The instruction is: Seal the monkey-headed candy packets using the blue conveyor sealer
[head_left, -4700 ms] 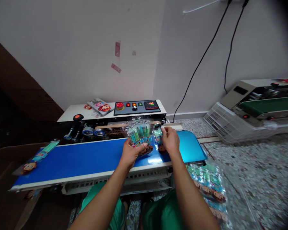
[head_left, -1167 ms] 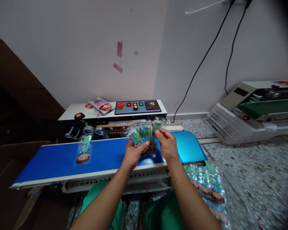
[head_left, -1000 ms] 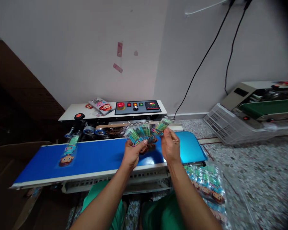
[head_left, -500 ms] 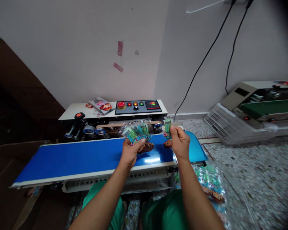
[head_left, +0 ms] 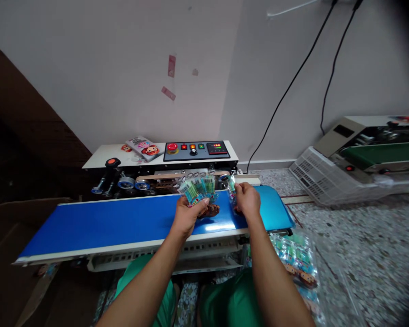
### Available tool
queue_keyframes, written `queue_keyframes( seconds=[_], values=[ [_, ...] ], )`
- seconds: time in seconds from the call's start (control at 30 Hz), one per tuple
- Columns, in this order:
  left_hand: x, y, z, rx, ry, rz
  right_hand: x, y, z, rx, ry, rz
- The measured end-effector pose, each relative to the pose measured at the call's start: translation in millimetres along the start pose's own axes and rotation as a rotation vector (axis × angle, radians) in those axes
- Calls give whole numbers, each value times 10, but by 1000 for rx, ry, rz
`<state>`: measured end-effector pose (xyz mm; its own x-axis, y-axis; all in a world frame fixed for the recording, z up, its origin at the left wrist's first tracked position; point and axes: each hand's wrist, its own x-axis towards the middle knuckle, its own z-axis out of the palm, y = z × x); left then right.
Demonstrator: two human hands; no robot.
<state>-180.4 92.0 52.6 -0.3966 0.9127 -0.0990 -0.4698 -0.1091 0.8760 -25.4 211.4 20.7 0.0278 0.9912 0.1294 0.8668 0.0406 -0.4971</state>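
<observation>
My left hand (head_left: 187, 214) is closed round a fan of several small printed plastic packets (head_left: 198, 188), green and blue with barcodes at the top and brown cartoon figures lower down. To its right, my right hand (head_left: 248, 199) pinches a single packet (head_left: 232, 188) of the same look, turned nearly edge-on, its lower part partly behind the fingers. Both hands are over the blue conveyor belt (head_left: 116, 220) of a sealing machine. Behind them is the machine's control panel (head_left: 195, 151), with a red stop button and a lit display.
A printed packet (head_left: 145, 149) lies on the machine's top. More packets (head_left: 301, 261) are in a clear bag on the floor at lower right. A white crate (head_left: 322, 181) and another machine with a green belt (head_left: 385, 156) stand at the right. A black cable (head_left: 286, 93) runs down the wall.
My right hand has moved left with its packet, closer to the fan, and the packet has turned from face-on to nearly edge-on. My left hand stays almost in place.
</observation>
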Motion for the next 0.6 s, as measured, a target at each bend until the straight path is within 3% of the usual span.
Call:
queue_keyframes(
  seconds=[0.07,0.13,0.23,0.3,0.43,0.6],
  values=[
    [13,-24,-10,14,-4,4,-49,-85,0,107,34,-55],
    [30,-50,-21,17,-7,4,-141,-176,-34,366,29,-138],
    [41,-78,-21,24,-23,11,-332,-332,-101,832,-142,-298],
    [32,-81,-6,36,-36,25,-447,-427,-128,991,-177,-364],
    [6,-53,29,12,-55,13,-526,-488,-150,1083,48,-359],
    [17,-27,-3,-10,-47,-75,-413,-351,-235,1077,395,-271]
  ],
)
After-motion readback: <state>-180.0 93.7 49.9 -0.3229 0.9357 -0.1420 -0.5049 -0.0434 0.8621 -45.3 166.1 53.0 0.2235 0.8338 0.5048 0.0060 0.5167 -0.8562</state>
